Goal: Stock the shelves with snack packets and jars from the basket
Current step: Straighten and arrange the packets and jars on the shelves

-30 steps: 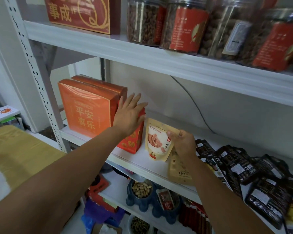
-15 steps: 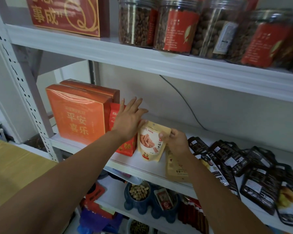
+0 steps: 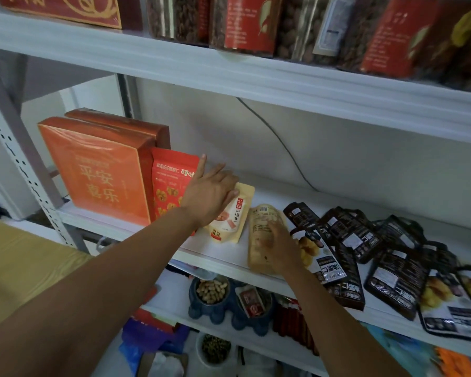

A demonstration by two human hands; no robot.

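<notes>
A cream snack packet stands on the middle shelf, leaning against a red packet. My left hand rests on the cream packet's upper left with straight fingers, the index tip at the red packet's top corner. A tan packet lies flat near the shelf's front edge. My right hand lies over it; it is blurred, so its grip is unclear. No basket is in view.
Two orange boxes stand left of the red packet. Several black packets lie spread over the shelf's right half. Nut jars line the top shelf. Blue bowls of peanuts sit on the shelf below.
My right hand has let go of the cream packet and dropped onto the flat tan packet. My left hand slid from the red packet onto the cream packet, which now leans left.
</notes>
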